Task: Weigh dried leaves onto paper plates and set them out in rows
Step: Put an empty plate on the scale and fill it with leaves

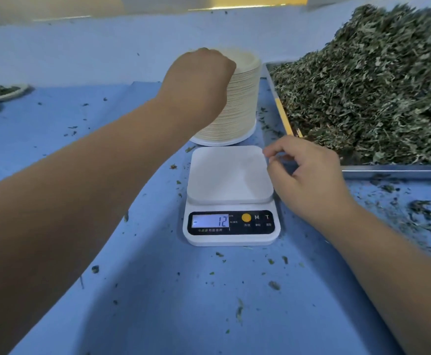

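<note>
**Left hand on the plates, right hand by the scale**

We work at a blue counter (158,303). At far right sits a metal tray (388,171), heaped with dried leaves (375,85) that rise toward the back.

Just left of the tray stands a tall stack of paper plates (245,103), upright, its base just behind the scale (229,175). The scale is white and sits mid-counter. Its lit display faces us and reads 12 with a minus mark.

Our left hand (199,73) reaches across to the top of the stack and lies over its left rim. We see only the back of the hand. The fingers curl away from us, so we cannot tell whether they grip a plate.

Our right hand (311,175) hovers at the right edge of the scale, between it and the tray. Its fingers are loosely curled, thumb and forefinger close together, with nothing visible between them.

At the far left edge lie two filled plates (4,92), well apart from the scale. Leaf crumbs (273,285) are scattered over the counter, thickest below the tray.
</note>
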Available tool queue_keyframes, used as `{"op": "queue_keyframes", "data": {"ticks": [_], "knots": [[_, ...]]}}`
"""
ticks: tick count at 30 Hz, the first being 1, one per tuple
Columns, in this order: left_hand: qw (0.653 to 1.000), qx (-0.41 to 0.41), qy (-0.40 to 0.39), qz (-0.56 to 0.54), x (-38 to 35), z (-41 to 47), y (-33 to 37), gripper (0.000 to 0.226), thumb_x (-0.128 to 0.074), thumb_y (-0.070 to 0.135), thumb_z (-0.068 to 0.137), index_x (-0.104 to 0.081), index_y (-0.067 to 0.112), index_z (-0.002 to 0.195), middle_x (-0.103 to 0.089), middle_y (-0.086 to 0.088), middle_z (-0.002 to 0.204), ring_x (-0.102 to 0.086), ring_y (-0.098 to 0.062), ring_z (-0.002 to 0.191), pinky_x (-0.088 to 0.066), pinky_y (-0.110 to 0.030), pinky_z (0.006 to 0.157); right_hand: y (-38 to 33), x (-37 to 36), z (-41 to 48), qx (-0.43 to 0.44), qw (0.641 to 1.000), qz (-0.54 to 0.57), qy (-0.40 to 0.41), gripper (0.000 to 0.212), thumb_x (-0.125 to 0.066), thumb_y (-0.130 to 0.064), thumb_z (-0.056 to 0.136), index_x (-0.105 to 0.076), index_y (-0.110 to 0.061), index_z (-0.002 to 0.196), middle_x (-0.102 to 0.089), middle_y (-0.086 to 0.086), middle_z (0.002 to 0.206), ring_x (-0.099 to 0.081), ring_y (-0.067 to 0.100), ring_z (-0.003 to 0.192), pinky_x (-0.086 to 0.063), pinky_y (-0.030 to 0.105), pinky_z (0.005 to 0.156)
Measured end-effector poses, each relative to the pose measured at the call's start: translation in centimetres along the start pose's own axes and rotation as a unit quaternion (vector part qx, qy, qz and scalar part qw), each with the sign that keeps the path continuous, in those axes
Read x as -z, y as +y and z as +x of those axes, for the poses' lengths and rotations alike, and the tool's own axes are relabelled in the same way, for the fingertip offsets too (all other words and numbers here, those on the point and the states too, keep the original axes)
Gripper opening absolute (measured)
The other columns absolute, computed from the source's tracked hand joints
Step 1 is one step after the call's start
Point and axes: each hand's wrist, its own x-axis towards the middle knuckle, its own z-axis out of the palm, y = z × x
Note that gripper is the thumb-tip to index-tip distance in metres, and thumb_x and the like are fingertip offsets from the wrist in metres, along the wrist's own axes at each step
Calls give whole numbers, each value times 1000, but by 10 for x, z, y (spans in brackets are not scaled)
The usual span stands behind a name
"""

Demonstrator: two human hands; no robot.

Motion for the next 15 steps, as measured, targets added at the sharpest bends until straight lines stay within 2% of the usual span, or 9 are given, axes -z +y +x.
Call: {"op": "queue_keyframes", "data": {"ticks": [3, 5, 7, 9, 12, 15], "knots": [[1000, -29, -1, 0, 1, 0, -2, 20, -44, -6, 89, -42, 13, 91, -40, -10, 88, -36, -29, 83, -26, -40, 68, 2, -2, 0, 7, 1000, 4, -2, 17, -60, -10, 91, -73, -17, 99, -71, 1, 90, -65, 23, 78, -49, 39, 70], [999, -37, 0, 0, 0, 0, -4, 20, -44, -7, 88, -41, 13, 91, -39, -9, 86, -35, -28, 82, -26, -39, 68, 4, -3, -1, 20, 1000, -2, -2, 18, -60, -7, 91, -73, -16, 99, -71, 3, 90, -60, 8, 66, -49, 36, 67], [999, -48, -6, 11, -1, 1, -5, 21, -44, -8, 87, -41, 12, 91, -36, -7, 80, -36, -28, 80, -26, -39, 66, 4, -4, -1, 38, 999, -6, -7, 20, -59, -2, 89, -73, -13, 98, -70, 6, 89, -52, 2, 58, -47, 31, 63], [998, -63, -7, 24, -1, 3, -7, 21, -44, -10, 86, -41, 10, 91, -31, -5, 74, -37, -30, 77, -28, -40, 65, 4, -5, -2, 46, 999, -4, -11, 22, -58, 1, 88, -73, -11, 98, -69, 9, 87, -50, 4, 58, -45, 30, 62], [996, -83, -11, 43, -1, 5, -9, 19, -45, -10, 87, -42, 9, 91, -39, -10, 79, -41, -32, 76, -32, -41, 64, 4, -6, -3, 47, 999, -4, -16, 22, -57, 2, 87, -73, -10, 98, -69, 12, 85, -53, 15, 59, -45, 35, 65], [995, -87, -20, 53, 1, 5, -8, 18, -45, -10, 87, -42, 8, 90, -36, -10, 77, -42, -33, 76, -31, -41, 65, 4, -6, -3, 47, 999, -2, -21, 22, -56, -1, 87, -73, -11, 98, -70, 11, 86, -58, 22, 68, -47, 37, 68]]}}
